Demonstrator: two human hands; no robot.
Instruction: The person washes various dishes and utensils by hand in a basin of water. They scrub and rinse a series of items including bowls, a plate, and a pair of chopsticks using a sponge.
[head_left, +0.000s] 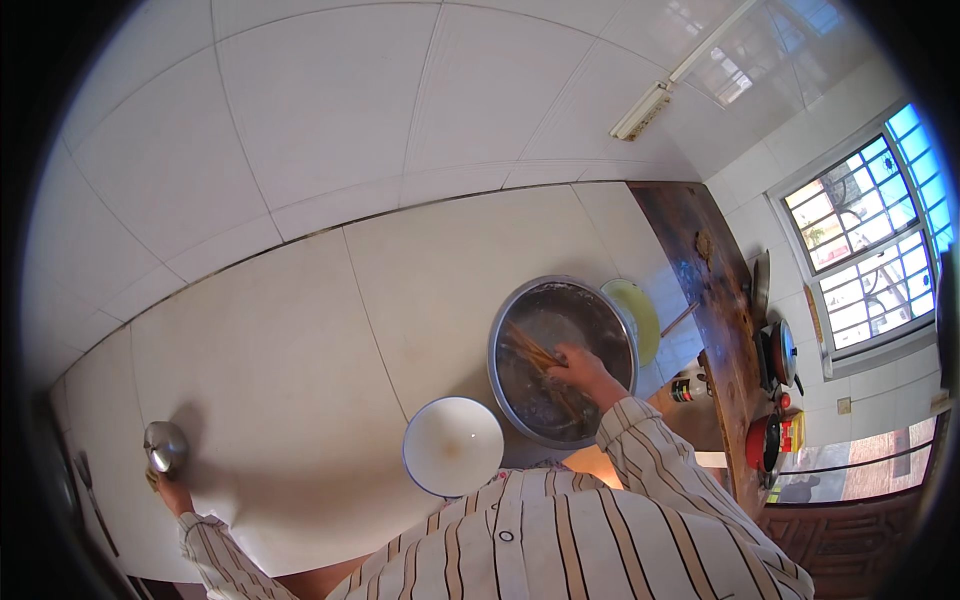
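My right hand (583, 371) is inside a round metal basin (494, 375) of murky water, gripping a bundle of wooden chopsticks (534, 352). More sticks lie low in the water under it. Far to the left, my left hand (174, 495) is against a shiny metal vessel (165, 446). A yellowish scrap (152, 478), perhaps cloth, shows beside those fingers, which are mostly hidden. Between the hands, close to my body, stands a white bowl (453, 447) with a blue rim.
A yellow-green plate (637, 319) sits partly behind the basin, with a single stick (679, 319) to its right. A dark wooden worktop (675, 247) carries a lidded pan (784, 352) and a red pot (761, 442). A long-handled utensil (94, 495) lies at far left. Tiled wall (322, 112) borders the back.
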